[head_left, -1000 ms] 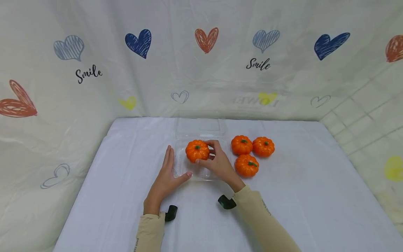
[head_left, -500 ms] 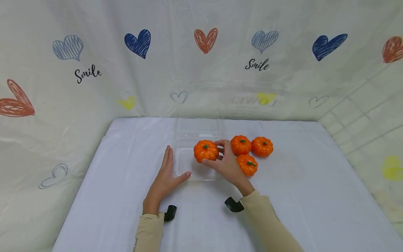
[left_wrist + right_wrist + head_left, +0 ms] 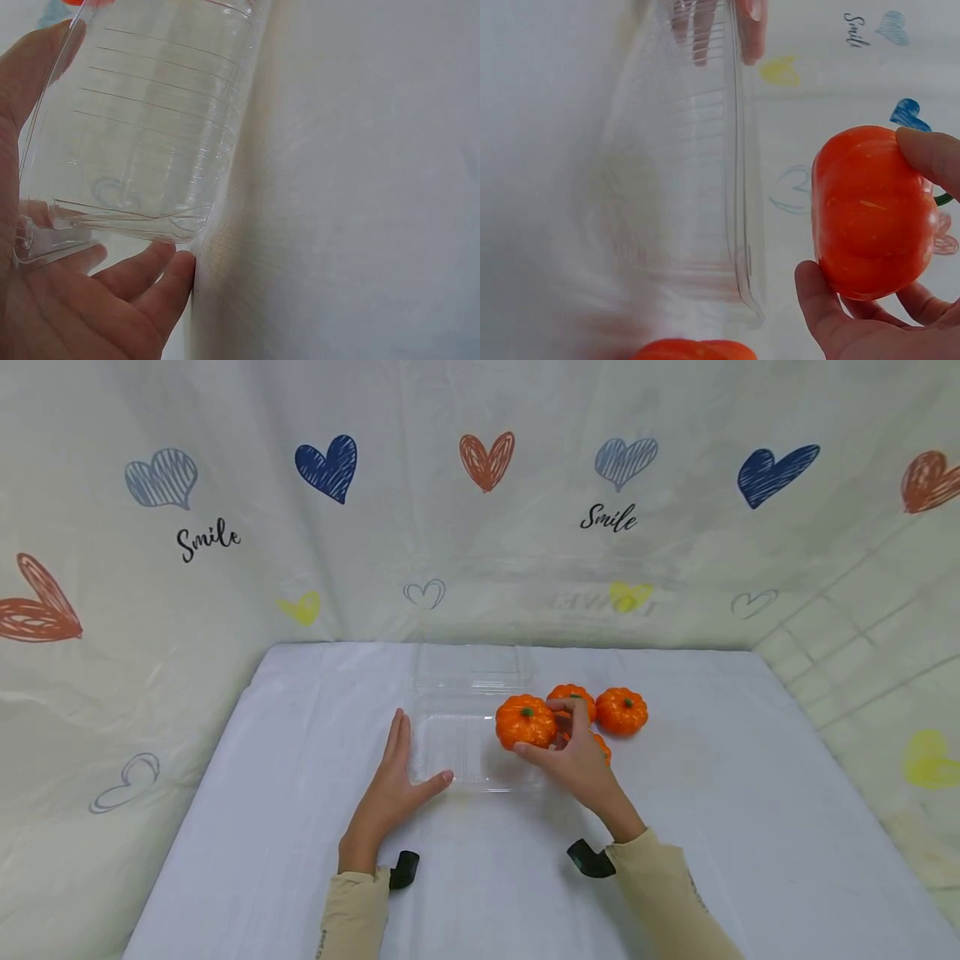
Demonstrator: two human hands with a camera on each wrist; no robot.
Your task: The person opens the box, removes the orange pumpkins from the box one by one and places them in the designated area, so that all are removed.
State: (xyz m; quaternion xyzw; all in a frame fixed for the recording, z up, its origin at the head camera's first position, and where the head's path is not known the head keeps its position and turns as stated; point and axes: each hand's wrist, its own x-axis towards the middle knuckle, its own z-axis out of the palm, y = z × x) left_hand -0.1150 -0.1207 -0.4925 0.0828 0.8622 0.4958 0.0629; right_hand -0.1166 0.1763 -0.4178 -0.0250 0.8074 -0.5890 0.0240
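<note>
My right hand (image 3: pixel 585 768) holds an orange toy pumpkin (image 3: pixel 523 725) with a green stem between thumb and fingers. In the right wrist view this pumpkin (image 3: pixel 874 214) is higher than the rim of a clear plastic clamshell box (image 3: pixel 736 165). The box (image 3: pixel 457 756) lies with its lid (image 3: pixel 468 670) folded back. At its near left corner rests my left hand (image 3: pixel 386 797), straight fingers along the left side and thumb spread across the front. The left wrist view shows thumb and fingers on either side of the clear corner (image 3: pixel 150 142).
Right of the box sit more orange pumpkins: one at the far right (image 3: pixel 621 712), one beside it (image 3: pixel 573 696) partly covered, and one mostly behind my right hand (image 3: pixel 602 749). A white cloth (image 3: pixel 712 827) covers the table. A heart-printed curtain (image 3: pixel 480 543) hangs behind.
My right hand has moved to the right with the pumpkin, from over the box's middle to its right side, now partly covering two resting pumpkins. The left hand has stayed at the box.
</note>
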